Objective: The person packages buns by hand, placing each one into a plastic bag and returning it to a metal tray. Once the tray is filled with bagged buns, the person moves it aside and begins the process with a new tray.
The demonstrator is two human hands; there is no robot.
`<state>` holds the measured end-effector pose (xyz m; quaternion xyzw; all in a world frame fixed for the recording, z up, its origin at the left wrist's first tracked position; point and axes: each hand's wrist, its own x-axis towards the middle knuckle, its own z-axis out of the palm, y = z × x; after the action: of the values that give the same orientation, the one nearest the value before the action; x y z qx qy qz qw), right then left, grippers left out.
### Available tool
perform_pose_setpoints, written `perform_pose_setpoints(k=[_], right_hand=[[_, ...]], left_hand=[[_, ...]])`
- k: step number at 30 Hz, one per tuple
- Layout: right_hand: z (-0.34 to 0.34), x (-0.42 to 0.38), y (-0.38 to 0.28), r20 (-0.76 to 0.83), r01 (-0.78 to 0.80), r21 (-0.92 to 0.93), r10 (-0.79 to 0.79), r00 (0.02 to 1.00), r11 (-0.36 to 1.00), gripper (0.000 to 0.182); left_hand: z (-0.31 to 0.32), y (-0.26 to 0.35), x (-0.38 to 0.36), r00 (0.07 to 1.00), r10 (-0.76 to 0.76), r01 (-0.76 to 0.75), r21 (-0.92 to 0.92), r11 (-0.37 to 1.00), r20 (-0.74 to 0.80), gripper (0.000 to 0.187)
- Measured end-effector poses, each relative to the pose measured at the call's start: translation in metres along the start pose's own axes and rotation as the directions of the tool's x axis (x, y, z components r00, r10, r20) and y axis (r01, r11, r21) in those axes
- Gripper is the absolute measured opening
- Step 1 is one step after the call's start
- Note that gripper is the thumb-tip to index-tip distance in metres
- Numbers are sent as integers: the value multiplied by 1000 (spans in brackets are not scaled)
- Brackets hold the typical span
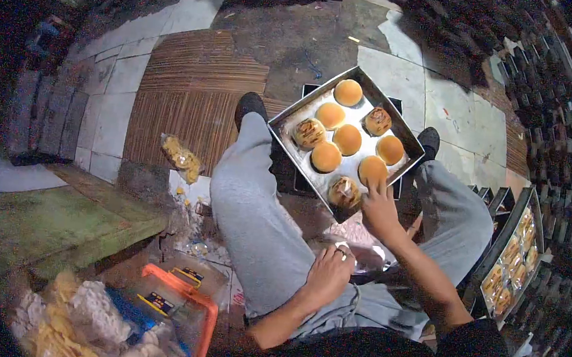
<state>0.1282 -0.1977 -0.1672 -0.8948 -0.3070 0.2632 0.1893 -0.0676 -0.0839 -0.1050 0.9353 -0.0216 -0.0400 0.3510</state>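
A square metal tray (291, 169) sits tilted cornerwise between my knees. Several plain golden buns (347, 140) lie in it, along with three buns (309, 133) bearing brown markings and a shiny look, perhaps from printed wrappers. My right hand (380, 204) reaches over the tray's near edge, its fingers closed on a plain bun (372, 169) near the right corner. Close to my lap, my left hand (332, 269) is closed on the edge of a clear plastic bag (364, 255). Part of that bag is hidden behind the hand and lost in glare.
Trays of wrapped buns (511, 266) stand tilted at my right, beside stacked dark trays (563, 203). On the left are a green low platform (58, 216), a clear box with an orange handle (209, 314) and bagged goods (69, 323). A bag of yellowish pieces (180, 158) lies on the floor.
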Motion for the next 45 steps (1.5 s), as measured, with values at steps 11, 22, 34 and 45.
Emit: perform_pose_setpoints(k=[11,22,34,45], right_hand=[[-58,-161,-23,-220,236,343,-167,961,909,27],[-97,-148,-79,-243,419,287,-357,902,862,66],[-49,-23,-144,-389,344,675,-81,918,653,44],[37,424,138,-625,-524,64,444,642,849,51]], left_hand=[[7,13,7,996,-12,36,-288,957,84,26],[-113,49,63,935,344,-302,307,903,-92,53],[-122,-44,121,505,-804,-72,-943,324,-314,36],[-154,-91,125,590,-798,-79,-992,96,-124,51]])
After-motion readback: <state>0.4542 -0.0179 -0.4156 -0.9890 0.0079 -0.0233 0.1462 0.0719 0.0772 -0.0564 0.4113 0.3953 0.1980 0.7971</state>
